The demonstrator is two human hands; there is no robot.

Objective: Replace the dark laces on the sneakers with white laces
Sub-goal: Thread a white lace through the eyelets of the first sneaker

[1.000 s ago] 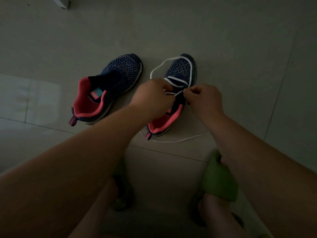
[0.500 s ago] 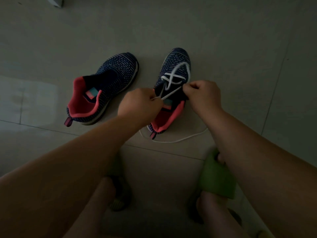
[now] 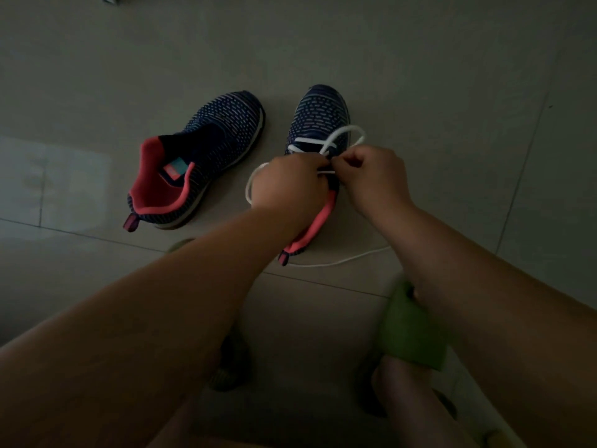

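Green slipper (image 3: 410, 331) seen at 5 o'clock on tiled floor (image 3: 452, 76); right sneaker (image 3: 319, 114) heel hidden by left forearm; two sneakers counted, left sneaker (image 3: 200, 156) unlaced at 10 o'clock; one white lace (image 3: 336, 139) pinched between left hand (image 3: 290, 185) and right hand (image 3: 371, 179), held together over the eyelets.

Both sneakers are dark navy knit, flecked all over with short pale dashes in rows. The left sneaker (image 3: 206, 147) shows a coral-pink lining and collar, a teal and pink label on its tongue, and a maroon heel tab. The right sneaker (image 3: 318, 114) has the same coral collar and carries a white lace (image 3: 336, 139). The floor (image 3: 420, 59) is pale grey tile. A slipper (image 3: 410, 331) is bright green.
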